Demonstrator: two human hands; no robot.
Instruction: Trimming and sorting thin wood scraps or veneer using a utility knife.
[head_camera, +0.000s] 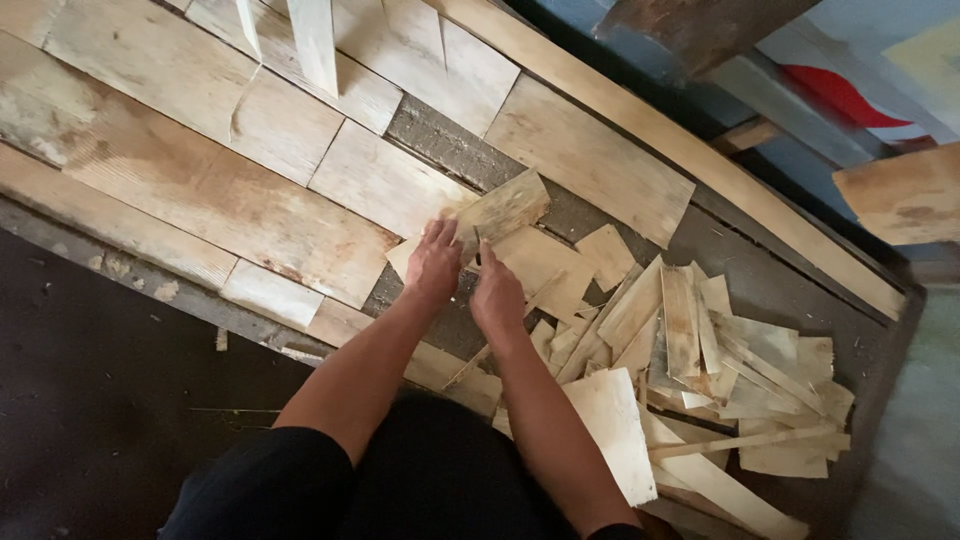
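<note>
My left hand (434, 262) and my right hand (497, 296) are side by side over a small sheet of thin pale wood veneer (505, 208). Both hands grip the near edge of that sheet, which tilts up off the dark surface. Under and around it lie other flat veneer pieces (545, 265). My forearms reach forward from the bottom of the view, above dark clothing.
Larger veneer sheets (200, 180) are laid edge to edge across a dark bed (445, 145) to the left and far side. A heap of narrow scrap strips (710, 360) lies to the right. A long wooden board (690, 150) runs diagonally behind. Dark floor (100, 400) lies at the left.
</note>
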